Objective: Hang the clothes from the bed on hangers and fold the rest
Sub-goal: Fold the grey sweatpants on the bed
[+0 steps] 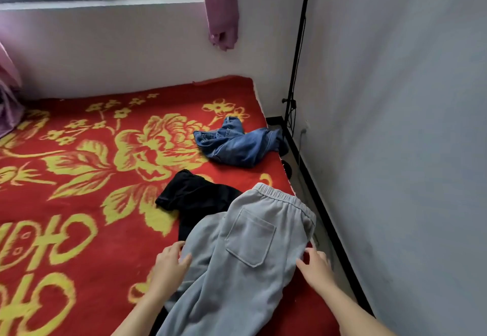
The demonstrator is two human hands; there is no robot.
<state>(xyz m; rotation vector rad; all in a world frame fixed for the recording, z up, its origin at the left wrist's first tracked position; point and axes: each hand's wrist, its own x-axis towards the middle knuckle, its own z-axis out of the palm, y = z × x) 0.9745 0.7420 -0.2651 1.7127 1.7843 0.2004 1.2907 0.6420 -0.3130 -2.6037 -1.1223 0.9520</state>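
Grey sweatpants (245, 251) lie spread at six o'clock on the bed (79, 204), left hand (168, 267) and right hand (316, 267) open and flat on either edge, gripping nothing. Folding looks barely begun; black garment (195, 198) and jeans (237, 143) at one o'clock wait, crumpled.

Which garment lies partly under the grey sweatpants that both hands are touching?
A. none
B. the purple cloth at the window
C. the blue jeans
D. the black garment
D: the black garment runs under the left edge of the grey sweatpants, while the blue jeans lie apart, further up the bed.
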